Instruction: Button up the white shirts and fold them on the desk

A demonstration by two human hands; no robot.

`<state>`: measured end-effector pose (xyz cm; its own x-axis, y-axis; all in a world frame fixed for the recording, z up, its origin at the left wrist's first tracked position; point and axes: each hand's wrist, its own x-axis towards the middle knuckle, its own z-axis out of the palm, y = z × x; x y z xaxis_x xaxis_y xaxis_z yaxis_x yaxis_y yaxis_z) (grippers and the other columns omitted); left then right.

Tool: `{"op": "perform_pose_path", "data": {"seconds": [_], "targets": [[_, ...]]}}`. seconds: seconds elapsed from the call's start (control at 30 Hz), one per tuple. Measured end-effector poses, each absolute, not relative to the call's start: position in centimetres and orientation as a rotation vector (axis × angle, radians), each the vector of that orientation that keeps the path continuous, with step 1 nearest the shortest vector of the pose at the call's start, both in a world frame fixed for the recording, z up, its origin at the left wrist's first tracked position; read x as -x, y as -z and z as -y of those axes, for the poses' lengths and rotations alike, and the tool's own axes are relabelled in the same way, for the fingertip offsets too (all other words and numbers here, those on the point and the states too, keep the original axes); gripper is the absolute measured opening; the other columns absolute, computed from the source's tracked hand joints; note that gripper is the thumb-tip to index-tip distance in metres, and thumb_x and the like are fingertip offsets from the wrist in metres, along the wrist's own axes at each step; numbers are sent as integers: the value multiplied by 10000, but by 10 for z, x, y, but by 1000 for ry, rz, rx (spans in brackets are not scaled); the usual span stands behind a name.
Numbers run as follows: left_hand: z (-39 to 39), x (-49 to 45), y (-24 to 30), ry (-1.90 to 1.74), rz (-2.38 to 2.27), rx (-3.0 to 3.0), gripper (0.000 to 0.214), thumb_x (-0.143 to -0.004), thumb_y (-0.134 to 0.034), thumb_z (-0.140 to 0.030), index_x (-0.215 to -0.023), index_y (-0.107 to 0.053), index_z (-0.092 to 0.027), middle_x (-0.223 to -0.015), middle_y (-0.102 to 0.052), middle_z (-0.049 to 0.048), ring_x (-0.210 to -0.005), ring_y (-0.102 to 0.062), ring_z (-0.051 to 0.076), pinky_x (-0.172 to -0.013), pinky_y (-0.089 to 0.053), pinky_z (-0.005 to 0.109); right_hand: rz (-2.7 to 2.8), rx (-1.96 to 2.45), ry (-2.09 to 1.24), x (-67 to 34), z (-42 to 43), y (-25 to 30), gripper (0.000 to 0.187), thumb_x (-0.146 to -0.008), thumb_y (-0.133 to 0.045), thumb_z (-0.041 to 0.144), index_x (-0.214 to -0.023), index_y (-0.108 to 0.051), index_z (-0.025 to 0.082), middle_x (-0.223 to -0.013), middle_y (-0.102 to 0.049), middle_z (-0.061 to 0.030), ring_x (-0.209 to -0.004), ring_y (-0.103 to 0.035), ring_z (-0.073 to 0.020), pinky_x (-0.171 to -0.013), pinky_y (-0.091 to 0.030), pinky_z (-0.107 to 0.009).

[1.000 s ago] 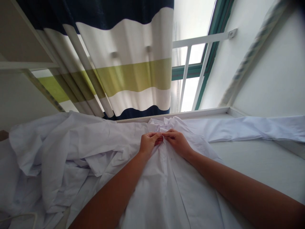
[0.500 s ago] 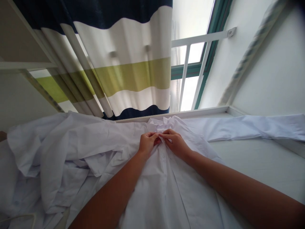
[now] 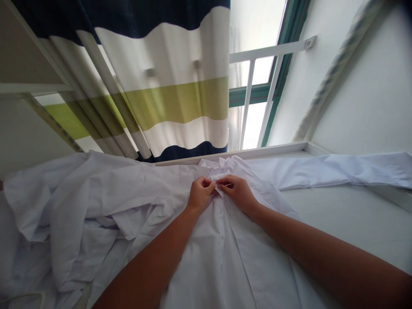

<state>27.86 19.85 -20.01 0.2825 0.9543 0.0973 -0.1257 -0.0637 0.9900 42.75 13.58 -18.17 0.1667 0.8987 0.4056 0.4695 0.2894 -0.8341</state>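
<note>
A white shirt (image 3: pixel 199 253) lies spread front side up, its collar at the far end and one sleeve (image 3: pixel 337 169) stretched out to the right. Small buttons show along the front placket (image 3: pixel 220 223). Just below the collar, my left hand (image 3: pixel 201 193) pinches the placket between thumb and fingers. Facing it, my right hand (image 3: pixel 236 191) pinches the other side of the same spot, fingertips almost meeting the left ones. Whatever button or buttonhole sits between the fingertips is too small to make out.
More crumpled white cloth (image 3: pixel 71 214) is heaped on the left, with a thin pale loop (image 3: pixel 32 295) at its lower edge. Behind the white surface (image 3: pixel 347 227) hang striped curtains (image 3: pixel 180 98). A white railing (image 3: pixel 270 51) crosses the window at the right.
Both hands stay at the top of the placket. Their fingertips have shifted slightly and parted by a small gap. The view has moved a little to the right.
</note>
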Motion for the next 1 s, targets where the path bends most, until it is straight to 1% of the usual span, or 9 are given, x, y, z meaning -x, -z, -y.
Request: {"op": "perform_pose_path", "data": {"seconds": [0.13,0.33,0.57,0.7,0.83,1.0], "targets": [[-198,-279,201,-1107,-872,-1325,171,-707,-770,-233,-709,-621,-150,-674,-647,-7,-610,-618,107,-601,-516,212,1482,1335,-478,-428,-136,182,126,-825,-686,210,-905,-783,204,-914,-759,-50,-817,-696,-190,-772,-542,-306],[-195,-281,195,-1111,-892,-1274,236,-665,-796,-211,-699,-568,-161,-633,-627,-17,-572,-622,117,-579,-534,233,1503,1318,-448,-429,-137,185,149,-822,-673,192,-920,-784,207,-912,-745,-51,-807,-686,-185,-769,-546,-308],[-192,-281,189,-1095,-862,-1201,273,-660,-830,-260,-749,-597,-149,-669,-656,3,-612,-640,118,-640,-573,261,1486,1329,-423,-429,-137,183,131,-816,-664,188,-884,-774,203,-869,-735,-42,-785,-672,-179,-751,-537,-302],[-191,-281,189,-1092,-853,-1189,270,-659,-838,-266,-727,-609,-139,-662,-651,3,-612,-636,113,-640,-568,252,1456,1314,-453,-429,-137,182,121,-815,-669,201,-875,-773,196,-896,-734,-51,-800,-678,-183,-758,-540,-303],[-192,-281,190,-1090,-849,-1186,271,-648,-850,-274,-698,-622,-135,-652,-646,3,-604,-632,108,-648,-564,252,1431,1307,-493,-429,-136,181,107,-814,-674,213,-845,-775,197,-879,-735,-49,-803,-682,-187,-743,-534,-299],[-193,-281,192,-1096,-854,-1188,291,-634,-860,-278,-674,-605,-143,-631,-636,-3,-591,-624,106,-630,-550,244,1446,1284,-505,-430,-137,182,113,-807,-681,207,-846,-787,204,-886,-740,-47,-823,-686,-194,-775,-529,-308]]}}
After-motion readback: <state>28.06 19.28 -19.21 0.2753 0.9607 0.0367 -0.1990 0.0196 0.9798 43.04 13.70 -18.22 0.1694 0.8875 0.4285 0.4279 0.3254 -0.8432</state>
